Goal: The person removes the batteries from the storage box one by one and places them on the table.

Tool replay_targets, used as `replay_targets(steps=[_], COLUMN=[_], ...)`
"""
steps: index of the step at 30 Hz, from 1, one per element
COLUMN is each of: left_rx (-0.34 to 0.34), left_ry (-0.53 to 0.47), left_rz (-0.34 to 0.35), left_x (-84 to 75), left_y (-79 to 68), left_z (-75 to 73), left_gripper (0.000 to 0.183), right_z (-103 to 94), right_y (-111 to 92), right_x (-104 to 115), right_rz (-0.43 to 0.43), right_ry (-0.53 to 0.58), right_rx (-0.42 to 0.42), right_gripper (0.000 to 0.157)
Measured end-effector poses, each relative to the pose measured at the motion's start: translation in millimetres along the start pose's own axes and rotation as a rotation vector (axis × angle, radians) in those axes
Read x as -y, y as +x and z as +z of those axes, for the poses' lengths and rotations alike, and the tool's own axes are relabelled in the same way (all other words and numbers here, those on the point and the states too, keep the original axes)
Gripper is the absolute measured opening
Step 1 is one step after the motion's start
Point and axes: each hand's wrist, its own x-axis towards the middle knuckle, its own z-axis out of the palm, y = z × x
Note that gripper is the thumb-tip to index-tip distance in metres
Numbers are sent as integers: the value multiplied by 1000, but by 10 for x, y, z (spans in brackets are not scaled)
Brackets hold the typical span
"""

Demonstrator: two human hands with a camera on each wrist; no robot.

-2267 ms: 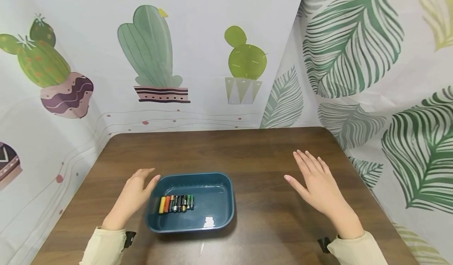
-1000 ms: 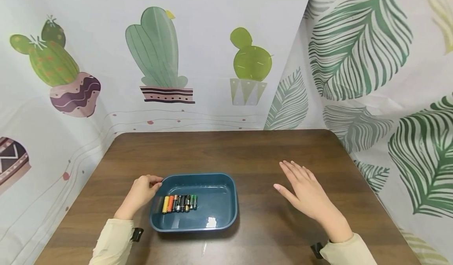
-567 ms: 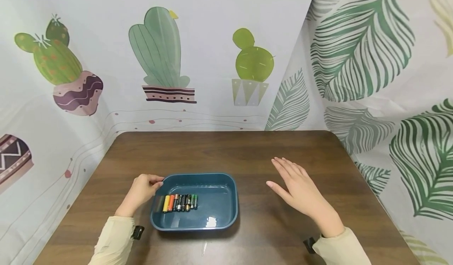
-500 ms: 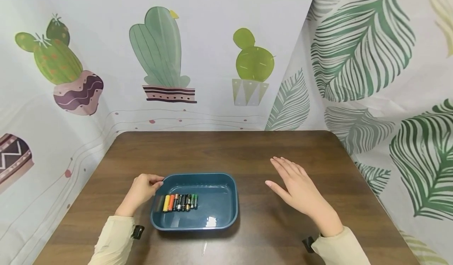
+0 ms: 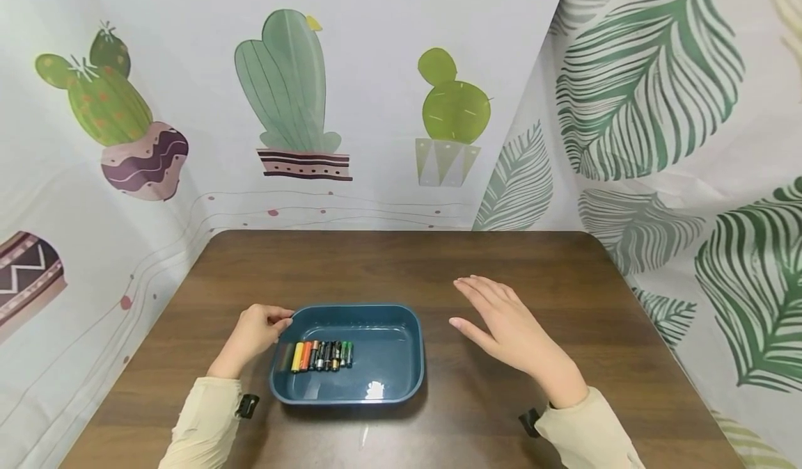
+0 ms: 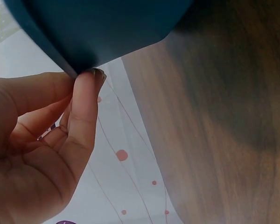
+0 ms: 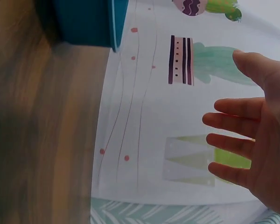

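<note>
One rectangular tray, deep teal-blue with rounded corners: stands on your wood-grain table, left of centre. One row of small cylindrical batteries: laid side by side on the tray floor, toward its left end; yellow and orange at the left, black between, green at the right. One left hand: yours, thumb and fingers pinching the tray's rim at its far left corner. One right hand: yours, holding nothing, fingers stretched out and thumb apart, above the table, right of the tray and not touching it. Two cream sleeves on your forearms, a black fitting at each wrist. One white backdrop behind the table, printed with potted cacti and, on your right, large green leaves.
</note>
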Motion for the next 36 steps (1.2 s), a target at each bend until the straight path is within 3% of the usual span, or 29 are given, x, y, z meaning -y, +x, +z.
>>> replay_targets(steps=[17, 26, 36], left_rx=[9, 14, 17], left_ry=[-12, -22, -14], left_rz=[3, 7, -21], left_x=[-18, -22, 5], left_y=[11, 5, 14], left_z=[-2, 3, -2], left_gripper=[18, 18, 18], right_z=[122, 197, 310], right_y=[356, 538, 757], right_x=[250, 402, 530], right_rz=[-181, -220, -270], right_ry=[32, 47, 48], right_rx=[-36, 66, 97], right_gripper=[48, 46, 44])
